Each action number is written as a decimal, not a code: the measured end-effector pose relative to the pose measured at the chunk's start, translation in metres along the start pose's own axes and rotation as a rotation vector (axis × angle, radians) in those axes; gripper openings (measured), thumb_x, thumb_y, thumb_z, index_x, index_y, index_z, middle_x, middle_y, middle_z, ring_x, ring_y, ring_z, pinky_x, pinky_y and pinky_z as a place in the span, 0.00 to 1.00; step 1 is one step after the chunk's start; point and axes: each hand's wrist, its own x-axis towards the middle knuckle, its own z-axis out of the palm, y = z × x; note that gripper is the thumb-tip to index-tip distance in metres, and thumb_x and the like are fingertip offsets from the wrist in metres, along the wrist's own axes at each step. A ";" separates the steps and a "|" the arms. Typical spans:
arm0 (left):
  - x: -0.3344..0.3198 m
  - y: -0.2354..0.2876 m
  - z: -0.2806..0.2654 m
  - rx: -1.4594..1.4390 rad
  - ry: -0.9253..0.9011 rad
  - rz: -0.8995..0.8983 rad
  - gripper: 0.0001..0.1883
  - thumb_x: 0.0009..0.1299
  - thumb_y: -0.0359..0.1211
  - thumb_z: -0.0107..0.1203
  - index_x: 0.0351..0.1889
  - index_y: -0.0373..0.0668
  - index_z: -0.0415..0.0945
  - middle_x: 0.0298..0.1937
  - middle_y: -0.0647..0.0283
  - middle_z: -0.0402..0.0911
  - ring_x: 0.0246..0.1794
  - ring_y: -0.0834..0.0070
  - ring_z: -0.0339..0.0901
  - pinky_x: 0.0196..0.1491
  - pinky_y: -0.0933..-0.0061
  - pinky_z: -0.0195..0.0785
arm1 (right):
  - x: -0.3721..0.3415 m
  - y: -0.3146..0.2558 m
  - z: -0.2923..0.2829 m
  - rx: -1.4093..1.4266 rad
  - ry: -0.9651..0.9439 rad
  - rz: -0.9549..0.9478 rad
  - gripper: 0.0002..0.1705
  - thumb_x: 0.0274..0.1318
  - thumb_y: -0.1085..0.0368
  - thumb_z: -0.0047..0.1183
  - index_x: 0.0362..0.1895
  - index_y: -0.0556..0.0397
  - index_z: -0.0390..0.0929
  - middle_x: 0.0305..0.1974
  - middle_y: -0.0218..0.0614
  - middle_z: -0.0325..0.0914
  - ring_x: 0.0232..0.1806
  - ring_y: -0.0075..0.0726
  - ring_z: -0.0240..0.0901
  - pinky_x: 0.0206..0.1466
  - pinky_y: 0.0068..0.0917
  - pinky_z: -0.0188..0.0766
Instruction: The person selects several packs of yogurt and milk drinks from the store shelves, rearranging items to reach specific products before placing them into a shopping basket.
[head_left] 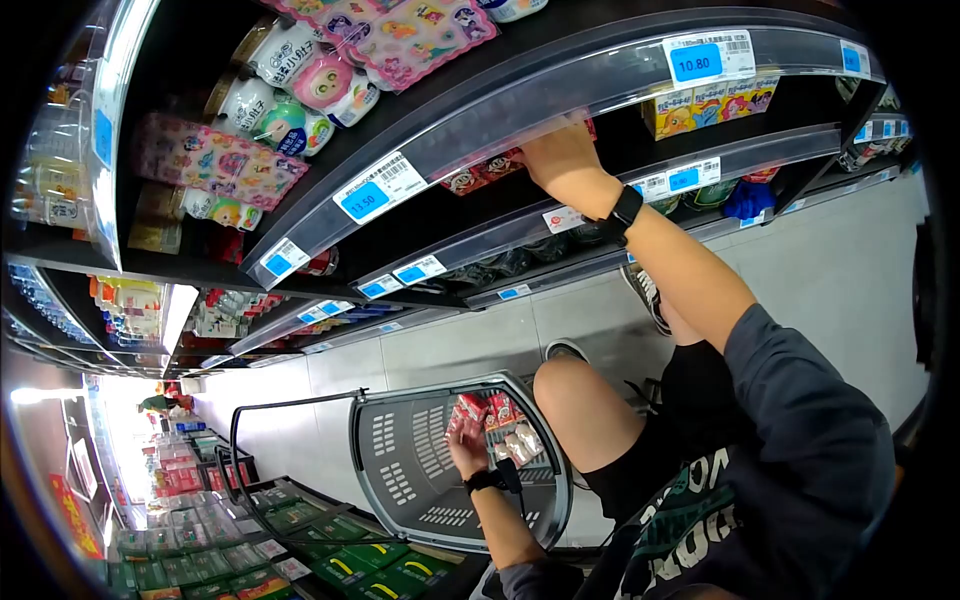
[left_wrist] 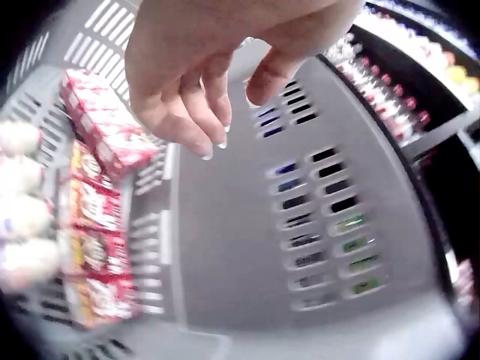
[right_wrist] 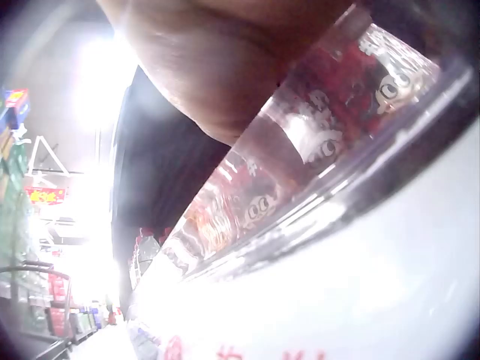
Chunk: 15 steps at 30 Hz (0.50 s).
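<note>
My right hand (head_left: 568, 162) reaches over the clear shelf lip into a shelf, right at some red cartoon-printed packs (head_left: 482, 176). In the right wrist view, the hand (right_wrist: 214, 71) is behind the lip beside those red packs (right_wrist: 259, 199); its fingertips are hidden, so I cannot tell whether they grip one. My left hand (head_left: 466, 452) is inside a grey shopping basket (head_left: 392, 425). The left wrist view shows its fingers (left_wrist: 191, 124) loosely bent with nothing between them. Near it lie two red packs, one slanted (left_wrist: 105, 124) and one straight (left_wrist: 97, 236), beside white rounded bottles (left_wrist: 28, 214).
Yellow cartoon boxes (head_left: 712, 108) stand farther right on the shelf. Pink sticker-covered packs (head_left: 215, 160) and white-lidded jars sit on the shelf above. A price tag (head_left: 380, 188) hangs on the shelf edge. Green boxes (head_left: 365, 565) are stacked behind the basket.
</note>
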 end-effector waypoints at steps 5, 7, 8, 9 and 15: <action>0.056 -0.081 -0.065 -0.011 0.118 -0.300 0.11 0.67 0.38 0.45 0.42 0.42 0.70 0.35 0.62 0.74 0.29 0.71 0.69 0.31 0.71 0.64 | -0.002 0.006 0.003 -0.019 -0.093 -0.034 0.24 0.45 0.70 0.48 0.52 0.51 0.73 0.53 0.39 0.70 0.59 0.45 0.60 0.63 0.52 0.48; 0.032 -0.092 -0.035 -0.088 0.251 -0.386 0.10 0.66 0.43 0.48 0.32 0.49 0.65 0.27 0.66 0.69 0.29 0.72 0.68 0.27 0.68 0.63 | -0.003 0.007 0.005 -0.029 -0.170 -0.032 0.25 0.46 0.70 0.49 0.53 0.51 0.71 0.53 0.39 0.70 0.59 0.46 0.59 0.63 0.53 0.48; 0.035 -0.103 -0.034 -0.108 0.255 -0.327 0.10 0.65 0.43 0.49 0.33 0.49 0.66 0.26 0.67 0.68 0.29 0.72 0.68 0.29 0.68 0.62 | -0.004 0.008 0.007 -0.040 -0.183 -0.031 0.25 0.46 0.70 0.49 0.53 0.51 0.71 0.53 0.39 0.70 0.59 0.46 0.59 0.63 0.53 0.48; 0.037 -0.112 -0.031 -0.130 0.261 -0.268 0.11 0.65 0.44 0.50 0.34 0.49 0.66 0.25 0.68 0.67 0.29 0.72 0.67 0.30 0.68 0.62 | -0.005 0.010 0.009 -0.038 -0.126 -0.065 0.25 0.45 0.70 0.50 0.53 0.51 0.71 0.53 0.39 0.70 0.59 0.47 0.59 0.62 0.54 0.48; 0.064 -0.120 0.004 -0.165 0.167 -0.271 0.14 0.65 0.44 0.54 0.24 0.47 0.69 0.21 0.73 0.71 0.18 0.79 0.64 0.26 0.79 0.60 | -0.007 0.010 0.013 -0.031 -0.132 -0.073 0.25 0.44 0.68 0.52 0.52 0.47 0.72 0.52 0.38 0.70 0.58 0.47 0.60 0.61 0.57 0.49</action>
